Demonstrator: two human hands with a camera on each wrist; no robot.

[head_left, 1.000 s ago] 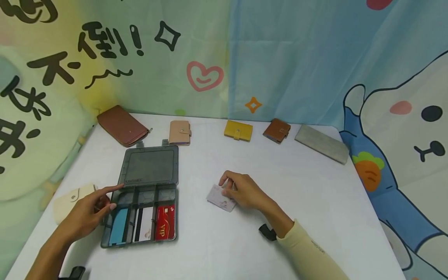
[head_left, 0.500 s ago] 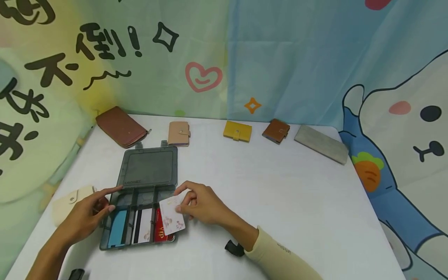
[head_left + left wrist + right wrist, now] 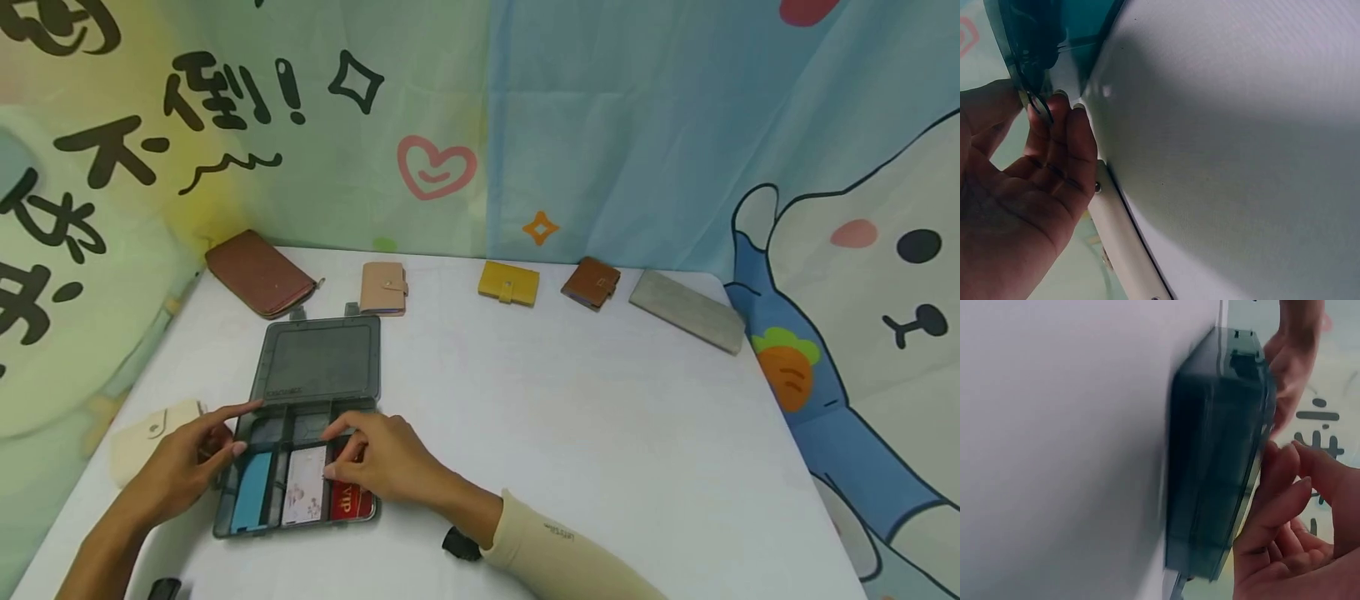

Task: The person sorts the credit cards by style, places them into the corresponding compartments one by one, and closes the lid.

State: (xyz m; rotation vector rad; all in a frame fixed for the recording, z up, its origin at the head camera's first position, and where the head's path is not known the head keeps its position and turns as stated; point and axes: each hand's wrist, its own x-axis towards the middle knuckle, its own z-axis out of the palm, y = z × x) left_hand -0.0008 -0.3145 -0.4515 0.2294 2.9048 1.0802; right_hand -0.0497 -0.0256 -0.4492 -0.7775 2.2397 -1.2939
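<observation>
A dark translucent plastic box (image 3: 300,530) lies with its lid folded back. My left hand (image 3: 180,462) grips its left edge, thumb and forefinger on the rim; in the left wrist view this hand (image 3: 1029,181) has its fingertips curled against the box's corner. My right hand (image 3: 386,458) is over the front compartments and pinches the right edge of a pale floral card (image 3: 305,492) at the middle one. A blue card (image 3: 251,492) lies in the left compartment. A red VIP card (image 3: 351,502) in the right one is partly covered by my right hand (image 3: 1297,531).
A cream wallet (image 3: 142,437) lies beside my left hand. Along the back are a brown zip wallet (image 3: 260,273), a beige card holder (image 3: 382,289), a yellow wallet (image 3: 509,283), a small brown wallet (image 3: 591,283) and a grey long wallet (image 3: 686,311).
My right hand has picked the floral card off the table and carried it left to the box's middle compartment, where it covers the black-striped card. My left hand has stayed on the rim.
</observation>
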